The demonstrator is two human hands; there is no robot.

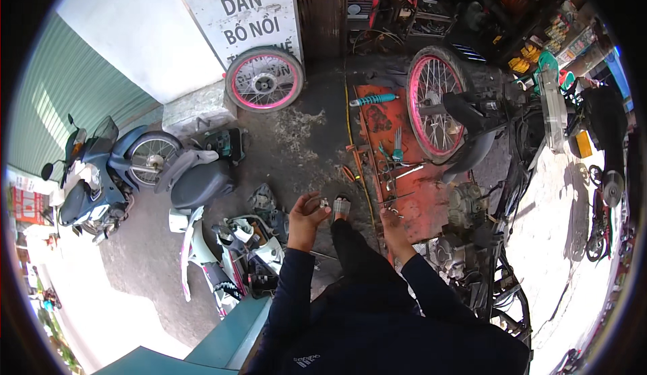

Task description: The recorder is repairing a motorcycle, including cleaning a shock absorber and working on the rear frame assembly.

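Observation:
My left hand (305, 221) is closed in a pinch, with a small pale metal part (324, 203) at the tips of the thumb and fingers. To its right, my right hand (395, 233) is raised over the edge of a red metal sheet (412, 208). Its fingers look closed around something small and shiny, too small to name. Beyond this hand, several hand tools lie on the sheet, among them a wrench (409, 171) and a teal-handled tool (397, 147). My foot (342, 206) shows between the two hands.
A stripped motorcycle (472, 203) with a pink-rimmed wheel (437, 105) stands close on the right. A teal shock absorber (375, 99) lies ahead. Leftward are loose fairings (259, 247), a seat (202, 185) and a parked scooter (101, 183). Another wheel (264, 82) leans against the sign.

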